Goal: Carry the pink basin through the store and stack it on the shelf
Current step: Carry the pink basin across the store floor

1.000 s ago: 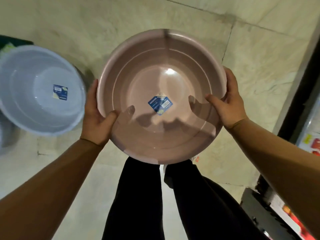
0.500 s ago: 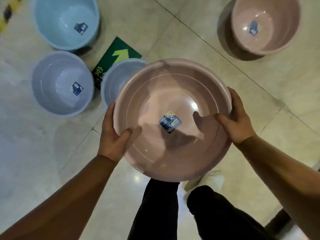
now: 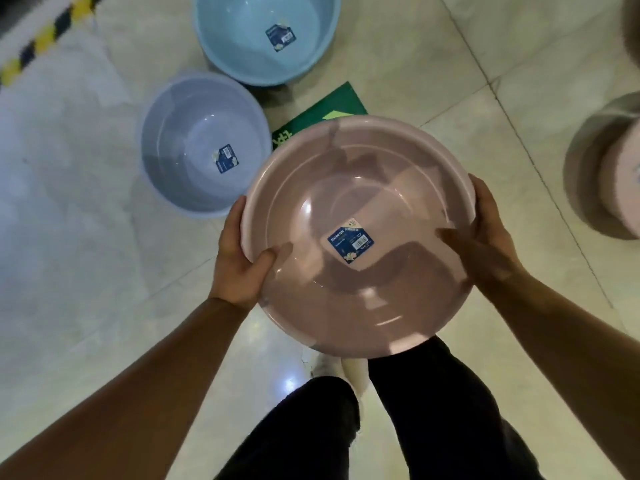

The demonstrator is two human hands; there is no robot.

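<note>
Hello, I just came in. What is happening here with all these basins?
A person is carrying a pink basin, gripping its rim with the left hand and the right hand. It is empty except for a label. On the tiled floor stand a lavender basin, a light blue basin and another pink one at the right edge. No shelf is in view.

Tiled floor [image 3: 450,64] with 2 bluish basins [image 3: 204,147], green sign [image 3: 322,109].
</note>
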